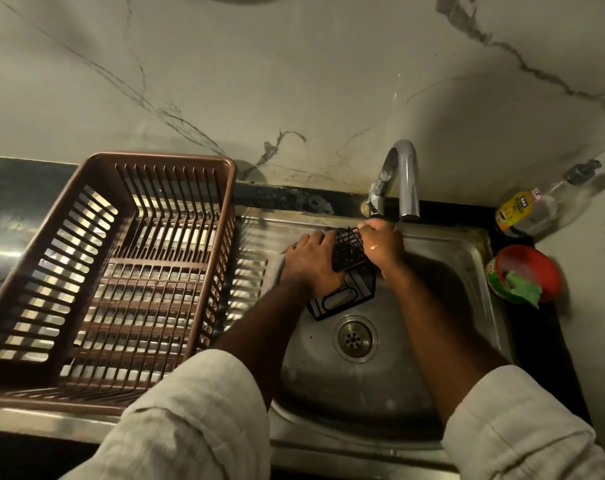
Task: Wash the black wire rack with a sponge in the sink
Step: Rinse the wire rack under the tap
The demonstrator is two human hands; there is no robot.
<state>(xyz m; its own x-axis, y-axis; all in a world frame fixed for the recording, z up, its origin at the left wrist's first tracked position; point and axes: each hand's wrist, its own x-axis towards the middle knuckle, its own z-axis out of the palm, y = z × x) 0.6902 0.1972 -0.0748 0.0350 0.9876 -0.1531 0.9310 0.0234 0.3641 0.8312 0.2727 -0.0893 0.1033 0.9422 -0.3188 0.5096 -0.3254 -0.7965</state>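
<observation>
Left hand (311,261) and right hand (380,244) grip the rack (353,252): probably light, stiff, wet-slippery, best held by its frame edges.

Centre frame: the left hand (311,263) covers part of the black wire rack (349,256); the right hand (380,244), fingers curled, hides whatever it holds.

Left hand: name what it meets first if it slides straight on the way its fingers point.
The left hand would likely meet the sink's back rim, left of the tap base; depth is unclear.
</observation>
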